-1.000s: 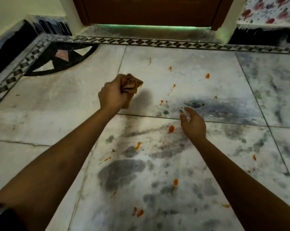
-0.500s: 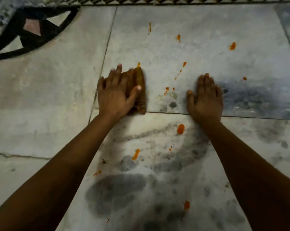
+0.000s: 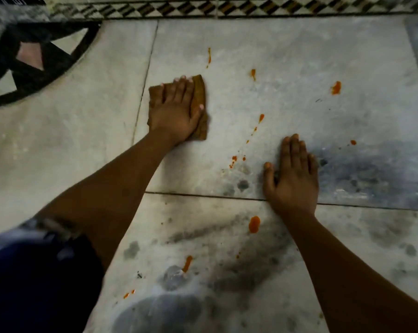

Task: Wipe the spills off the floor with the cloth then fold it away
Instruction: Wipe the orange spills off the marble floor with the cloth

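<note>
A small brown cloth (image 3: 199, 97) lies folded on the grey marble floor (image 3: 299, 56). My left hand (image 3: 176, 109) presses flat on it with straight fingers, covering most of it. My right hand (image 3: 292, 174) rests flat on the floor to the right, palm down, fingers together, holding nothing. Orange spills dot the floor: a streak (image 3: 209, 57) beyond the cloth, a blob (image 3: 336, 87) at the far right, a trail (image 3: 259, 120) between my hands, and a larger drop (image 3: 254, 224) below my right wrist.
A black patterned inlay (image 3: 35, 63) sits at the far left and a chequered border strip (image 3: 251, 7) runs along the top. Dark grey smudges cover the near floor (image 3: 203, 272). My dark blue clothed knee (image 3: 35, 284) fills the lower left.
My left hand went from holding the bunched cloth in the air to pressing it on the floor, then slid it away from me. My right hand came down flat on the floor.
</note>
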### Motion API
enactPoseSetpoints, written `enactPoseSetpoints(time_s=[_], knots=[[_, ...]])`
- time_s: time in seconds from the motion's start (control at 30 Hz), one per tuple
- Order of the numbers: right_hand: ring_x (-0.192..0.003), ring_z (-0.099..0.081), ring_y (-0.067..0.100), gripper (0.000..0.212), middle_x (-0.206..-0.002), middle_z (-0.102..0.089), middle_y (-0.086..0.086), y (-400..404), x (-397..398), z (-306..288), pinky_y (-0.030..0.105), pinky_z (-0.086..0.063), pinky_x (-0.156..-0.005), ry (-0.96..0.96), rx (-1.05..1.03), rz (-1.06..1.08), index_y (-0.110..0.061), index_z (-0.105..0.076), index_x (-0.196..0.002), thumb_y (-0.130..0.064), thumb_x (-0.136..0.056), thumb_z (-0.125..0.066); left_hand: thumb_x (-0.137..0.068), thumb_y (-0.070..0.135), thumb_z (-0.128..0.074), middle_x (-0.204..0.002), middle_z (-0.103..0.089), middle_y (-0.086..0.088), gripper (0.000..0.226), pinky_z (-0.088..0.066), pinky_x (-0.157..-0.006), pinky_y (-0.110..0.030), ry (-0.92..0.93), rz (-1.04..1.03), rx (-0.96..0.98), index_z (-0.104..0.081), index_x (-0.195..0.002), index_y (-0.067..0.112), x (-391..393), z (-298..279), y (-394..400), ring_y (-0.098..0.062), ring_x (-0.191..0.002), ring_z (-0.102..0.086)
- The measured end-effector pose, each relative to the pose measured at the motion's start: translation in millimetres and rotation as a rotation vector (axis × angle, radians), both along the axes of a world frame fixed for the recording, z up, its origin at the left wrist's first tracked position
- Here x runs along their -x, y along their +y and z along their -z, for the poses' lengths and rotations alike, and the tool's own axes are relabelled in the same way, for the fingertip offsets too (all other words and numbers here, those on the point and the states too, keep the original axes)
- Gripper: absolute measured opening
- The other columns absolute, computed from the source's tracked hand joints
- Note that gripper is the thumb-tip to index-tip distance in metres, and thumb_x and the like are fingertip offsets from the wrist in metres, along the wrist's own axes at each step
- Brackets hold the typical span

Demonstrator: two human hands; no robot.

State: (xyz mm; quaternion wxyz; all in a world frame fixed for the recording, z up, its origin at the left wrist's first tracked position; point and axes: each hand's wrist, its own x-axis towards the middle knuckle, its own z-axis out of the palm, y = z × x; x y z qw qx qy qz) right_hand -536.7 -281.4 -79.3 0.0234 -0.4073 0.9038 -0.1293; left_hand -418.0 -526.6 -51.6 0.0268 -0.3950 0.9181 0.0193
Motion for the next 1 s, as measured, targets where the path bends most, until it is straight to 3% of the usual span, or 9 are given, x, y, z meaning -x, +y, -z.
enactPoseSetpoints(time_s=[0.13, 0.43, 0.57, 0.7, 0.77, 1.0], knots=[[-0.142, -0.023, 0.027, 0.071, -0.154, -0.024, 0.014, -0.5, -0.3, -3.0, 0.038, -0.011, -0.114, -0.021, -0.006, 0.017, -0.006, -0.024, -0.147, -0.046, -0.089, -0.021, -0.09, 0.052, -0.017, -0.156, -0.019, -0.008, 0.071, -0.005, -0.115, -0.038, 0.046, 0.236, -0.038, -0.018, -0.149, 0.012, -43.3, 3.1, 54.6, -0.019, -0.144, -0.016], [-0.142, -0.022, 0.026, 0.07, -0.154, -0.023, 0.013, -0.8, -0.7, -2.2, 0.035, -0.004, -0.114, -0.028, 0.017, 0.022, -0.007, -0.024, -0.147, -0.045, -0.089, -0.023, -0.088, 0.053, -0.02, -0.158, -0.012, 0.0, 0.069, -0.001, -0.116, -0.04, 0.022, 0.133, -0.087, -0.012, -0.15, 0.022, 22.5, 0.6, 14.1, -0.018, -0.146, -0.008], [-0.142, -0.024, 0.026, 0.069, -0.153, -0.026, 0.013, -1.9, -0.9, -1.2, 0.035, -0.007, -0.114, -0.01, 0.026, 0.022, -0.006, -0.027, -0.146, -0.044, -0.089, -0.025, -0.089, 0.054, -0.016, -0.159, -0.011, 0.001, 0.069, -0.001, -0.115, -0.038, -0.013, 0.334, -0.063, -0.01, -0.15, 0.023, 84.8, -1.5, 34.6, -0.016, -0.146, -0.007], [-0.142, -0.022, 0.026, 0.069, -0.154, -0.024, 0.014, -0.3, -0.2, -3.0, 0.034, -0.005, -0.114, -0.019, 0.038, 0.017, -0.006, -0.025, -0.147, -0.044, -0.09, -0.023, -0.088, 0.052, -0.016, -0.157, -0.017, 0.0, 0.068, -0.007, -0.115, -0.041, 0.001, 0.652, -0.043, -0.015, -0.149, 0.023, 49.7, 1.6, 75.7, -0.017, -0.144, -0.014], [-0.143, -0.02, 0.025, 0.069, -0.155, -0.022, 0.013, -0.1, -0.6, -2.4, 0.035, -0.004, -0.114, -0.028, 0.037, 0.017, -0.007, -0.023, -0.147, -0.044, -0.09, -0.022, -0.09, 0.051, -0.019, -0.157, -0.018, 0.001, 0.065, -0.008, -0.115, -0.043, -0.005, 0.705, -0.055, -0.016, -0.149, 0.026, 33.1, 0.3, 65.9, -0.016, -0.144, -0.015], [-0.144, -0.017, 0.025, 0.066, -0.155, -0.019, 0.013, 0.4, -0.2, -1.9, 0.036, -0.003, -0.115, -0.036, 0.03, 0.002, -0.006, -0.021, -0.148, -0.041, -0.092, -0.025, -0.09, 0.048, -0.012, -0.159, -0.009, 0.003, 0.062, 0.004, -0.114, -0.049, -0.019, 0.284, -0.036, -0.01, -0.149, 0.031, 73.8, 3.4, 78.0, -0.021, -0.146, -0.005]])
